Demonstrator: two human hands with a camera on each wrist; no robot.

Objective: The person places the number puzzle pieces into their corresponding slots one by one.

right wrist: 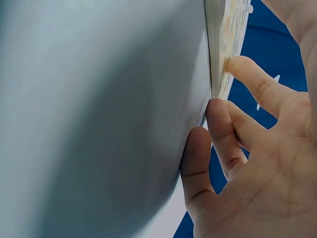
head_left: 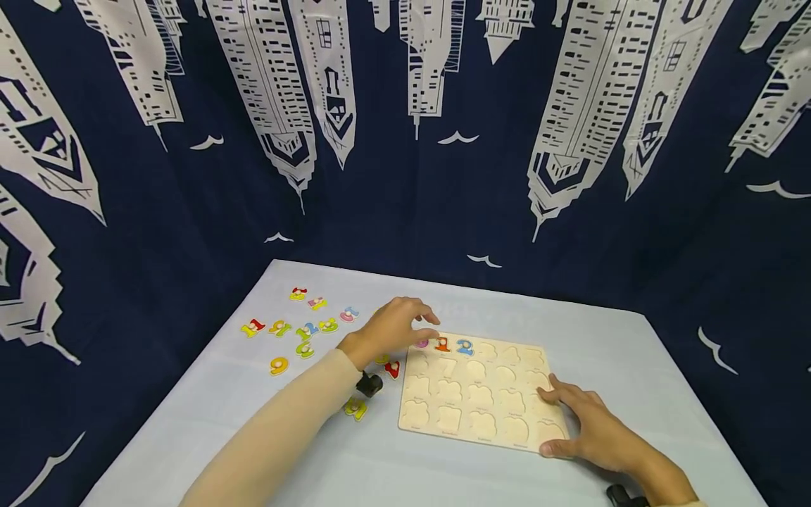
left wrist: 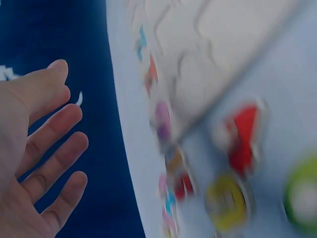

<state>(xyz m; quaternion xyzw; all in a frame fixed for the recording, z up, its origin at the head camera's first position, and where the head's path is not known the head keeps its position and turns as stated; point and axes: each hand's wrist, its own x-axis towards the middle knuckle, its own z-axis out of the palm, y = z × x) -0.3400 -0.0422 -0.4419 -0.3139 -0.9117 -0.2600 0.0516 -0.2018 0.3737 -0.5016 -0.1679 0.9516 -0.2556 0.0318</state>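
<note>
The wooden puzzle board [head_left: 479, 394] lies on the desk [head_left: 608, 338], and the right hand [head_left: 592, 426] rests flat on its near right corner, fingers straight. The left hand [head_left: 389, 327] hovers over the board's far left corner, fingers relaxed and holding nothing, hiding part of the pink piece [head_left: 421, 343]. The left wrist view is blurred, so the loose number pieces [head_left: 304, 327] left of the board are hard to read there.

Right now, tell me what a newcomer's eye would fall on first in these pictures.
The wooden number puzzle board on the pale table, nearly all its slots bare; only three pieces sit in its far-left corner. Bright loose number pieces lie scattered left of it. The left hand hovers over that corner, holding nothing, while the right hand presses the board's near right corner.
</note>
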